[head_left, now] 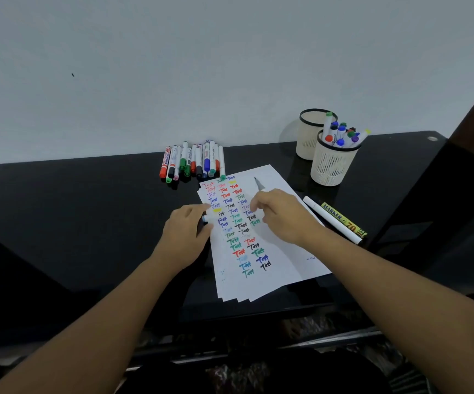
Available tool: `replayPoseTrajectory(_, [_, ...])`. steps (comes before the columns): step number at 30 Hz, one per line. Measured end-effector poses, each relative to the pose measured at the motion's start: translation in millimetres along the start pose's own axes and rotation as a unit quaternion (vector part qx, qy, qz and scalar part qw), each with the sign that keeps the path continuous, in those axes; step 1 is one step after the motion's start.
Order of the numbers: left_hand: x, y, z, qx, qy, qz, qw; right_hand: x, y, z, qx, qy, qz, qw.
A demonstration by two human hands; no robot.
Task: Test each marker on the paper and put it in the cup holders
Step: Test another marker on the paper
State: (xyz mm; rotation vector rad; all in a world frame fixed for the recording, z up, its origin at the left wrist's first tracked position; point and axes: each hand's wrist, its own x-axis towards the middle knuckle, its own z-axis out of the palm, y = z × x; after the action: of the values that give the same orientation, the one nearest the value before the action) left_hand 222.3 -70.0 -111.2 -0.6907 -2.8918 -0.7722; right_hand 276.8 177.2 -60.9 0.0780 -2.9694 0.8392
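Observation:
A stack of white paper sheets (284,251) lies on the black table, its top sheet covered with rows of coloured "Test" marks. My right hand (282,216) rests on the paper and grips a marker (259,184); only its grey, blurred end shows above the fingers, and the tip is hidden. At the paper's left edge, my left hand (186,230) holds a small white and blue cap (205,218). Two cream mesh cup holders stand at the back right: the front cup (329,169) holds several markers, and the rear cup (307,137) shows none.
Several capped markers (193,163) lie in a pile by the wall, above the paper. A white marker (333,220) and a yellow marker (344,220) lie right of the paper. The black table (88,209) ends close to my body; a dark post stands at the far right.

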Motion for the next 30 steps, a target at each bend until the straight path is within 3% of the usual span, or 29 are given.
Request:
replayPoseTrajectory(3, [0.6,5.0,4.1,0.080,-0.094,0.023,0.992,-5.9,0.9,2.3,0.213,0.050,0.084,0.972])
replayPoseTrajectory(5, [2.3,4.4,5.9,0.119,-0.122,0.024,0.985,-9.2,3.6,4.1,0.297,0.049,0.106,0.948])
replayPoseTrajectory(11, [2.2,2.3,8.6,0.138,-0.103,0.021,0.985,-19.8,6.8,15.9,0.253,0.069,0.060,0.963])
replayPoseTrajectory(15, [1.5,2.9,9.5,0.134,-0.098,0.024,0.986,-28.0,-3.6,18.3,0.288,0.140,0.039,0.947])
replayPoseTrajectory(23, [2.3,2.7,9.5,0.106,-0.085,0.018,0.991,-41.7,6.4,31.7,0.357,0.178,0.096,0.912])
replayPoseTrajectory(30, [2.6,2.5,10.5,0.084,-0.062,0.008,0.995,-39.3,8.9,30.6,0.347,0.159,0.070,0.922])
